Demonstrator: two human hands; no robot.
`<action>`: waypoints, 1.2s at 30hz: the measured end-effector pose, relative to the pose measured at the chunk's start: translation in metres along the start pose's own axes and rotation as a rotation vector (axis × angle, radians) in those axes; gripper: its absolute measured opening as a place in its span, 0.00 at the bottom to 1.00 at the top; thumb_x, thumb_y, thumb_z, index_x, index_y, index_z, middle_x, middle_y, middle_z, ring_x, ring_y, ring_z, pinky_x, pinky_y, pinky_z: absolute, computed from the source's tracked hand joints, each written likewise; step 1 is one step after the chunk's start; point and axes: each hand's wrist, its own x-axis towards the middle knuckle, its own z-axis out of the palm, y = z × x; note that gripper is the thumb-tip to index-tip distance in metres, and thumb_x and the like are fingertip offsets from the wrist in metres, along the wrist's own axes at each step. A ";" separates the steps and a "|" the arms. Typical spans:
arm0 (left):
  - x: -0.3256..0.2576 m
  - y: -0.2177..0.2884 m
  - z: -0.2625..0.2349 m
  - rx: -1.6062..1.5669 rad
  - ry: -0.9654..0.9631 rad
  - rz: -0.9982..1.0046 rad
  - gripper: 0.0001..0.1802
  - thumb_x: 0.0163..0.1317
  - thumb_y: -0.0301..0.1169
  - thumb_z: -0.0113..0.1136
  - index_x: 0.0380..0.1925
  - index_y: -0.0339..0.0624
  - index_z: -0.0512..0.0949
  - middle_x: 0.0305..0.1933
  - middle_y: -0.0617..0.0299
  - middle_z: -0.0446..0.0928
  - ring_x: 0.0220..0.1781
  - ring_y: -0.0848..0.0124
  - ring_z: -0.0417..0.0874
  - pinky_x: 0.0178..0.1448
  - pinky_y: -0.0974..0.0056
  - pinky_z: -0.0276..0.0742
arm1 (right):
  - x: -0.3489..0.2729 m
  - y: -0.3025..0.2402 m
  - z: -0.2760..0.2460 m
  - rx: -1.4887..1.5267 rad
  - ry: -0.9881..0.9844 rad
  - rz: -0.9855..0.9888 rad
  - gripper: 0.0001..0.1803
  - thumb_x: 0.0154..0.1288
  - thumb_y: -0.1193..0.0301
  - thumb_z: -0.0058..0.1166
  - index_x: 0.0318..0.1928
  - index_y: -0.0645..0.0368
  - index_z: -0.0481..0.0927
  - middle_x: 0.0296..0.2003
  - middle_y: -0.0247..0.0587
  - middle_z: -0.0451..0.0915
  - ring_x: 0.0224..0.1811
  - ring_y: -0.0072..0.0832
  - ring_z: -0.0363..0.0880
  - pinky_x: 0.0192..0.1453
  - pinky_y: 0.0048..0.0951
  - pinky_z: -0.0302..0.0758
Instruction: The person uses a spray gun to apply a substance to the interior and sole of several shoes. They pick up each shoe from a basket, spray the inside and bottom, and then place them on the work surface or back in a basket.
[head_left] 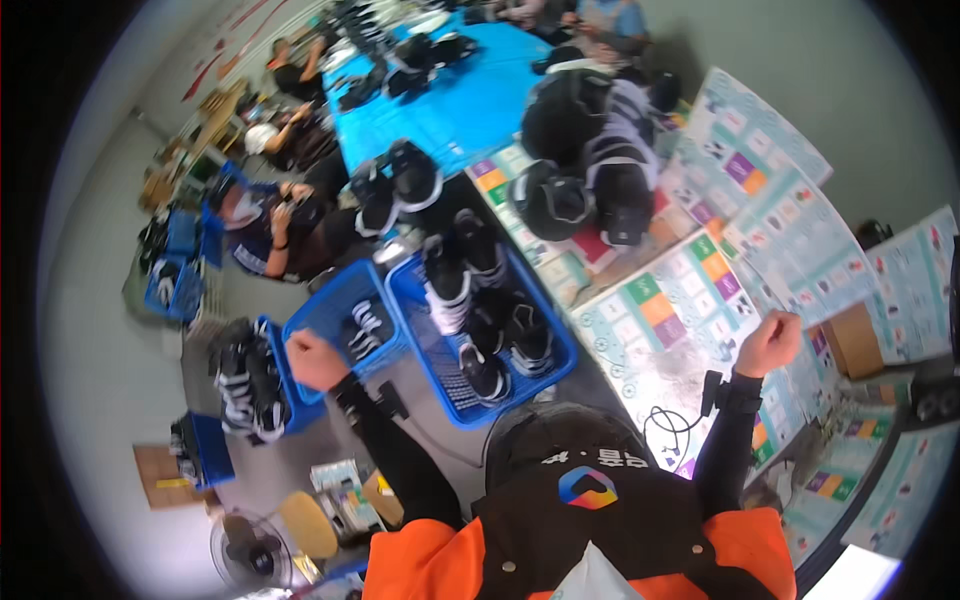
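Observation:
My left hand [316, 360] is closed in a fist, held out over the edge of a blue basket [330, 295] with dark and white shoes [366, 330] inside. No object shows in it. My right hand [768, 343] is also a fist with nothing visible in it, raised above printed sheets [650, 350] on the right. Dark bands with small devices circle both wrists. Between my arms, nearer the left one, stands a larger blue basket [465, 405] holding several black and white sneakers [485, 370].
Black and white shoes [620, 200] are piled on the sheet-covered table ahead. Beyond it a blue-topped table [450, 110] carries more shoes. Several people sit at the far left, one person [270, 225] beside the baskets. A fan [250, 550] stands lower left; a cable [672, 425] lies near my right forearm.

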 end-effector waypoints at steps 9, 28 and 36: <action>-0.045 0.067 0.095 -0.390 -0.459 0.460 0.10 0.71 0.31 0.56 0.30 0.38 0.76 0.30 0.47 0.77 0.30 0.48 0.79 0.34 0.48 0.73 | -0.033 0.012 -0.073 -0.051 -0.370 0.159 0.07 0.64 0.77 0.58 0.29 0.62 0.75 0.22 0.41 0.73 0.21 0.30 0.70 0.28 0.30 0.65; -0.286 0.329 0.241 -0.541 -0.760 1.236 0.09 0.61 0.33 0.57 0.35 0.46 0.85 0.43 0.58 0.79 0.55 0.57 0.75 0.64 0.49 0.65 | -0.143 -0.034 -0.212 -0.464 -0.642 0.501 0.11 0.63 0.73 0.64 0.26 0.63 0.76 0.19 0.48 0.75 0.19 0.41 0.75 0.26 0.38 0.69; -0.290 0.331 0.269 -0.536 -0.887 1.263 0.03 0.61 0.29 0.56 0.32 0.44 0.78 0.32 0.58 0.83 0.42 0.59 0.84 0.56 0.53 0.71 | -0.140 -0.045 -0.218 -0.504 -0.596 0.521 0.11 0.63 0.74 0.63 0.26 0.64 0.76 0.18 0.49 0.74 0.18 0.41 0.75 0.26 0.38 0.69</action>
